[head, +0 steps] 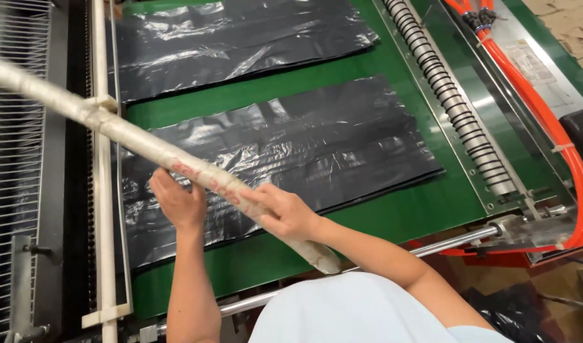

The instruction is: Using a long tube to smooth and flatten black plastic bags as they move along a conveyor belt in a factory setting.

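Head view over a green worktop [393,216] carrying flat stacks of black plastic bags: a near stack [317,146] at mid-worktop and a far stack [241,38] toward the far edge. A long, pale wrapped pole [145,145] crosses above the near stack, running from the far left corner down toward the near edge, its blunt end [320,257] just past the right hand. The left hand [177,200] reaches up from below, fingers curled about the pole's underside; the right hand [285,213] is closed over it from above, nearer the end. The pole looks stiff and fairly light, its wrapping likely giving a sure grip; holding it with the hands spread apart should steady its long free length. A spring-wound roller [450,95] and orange hoses [545,108] line the right edge
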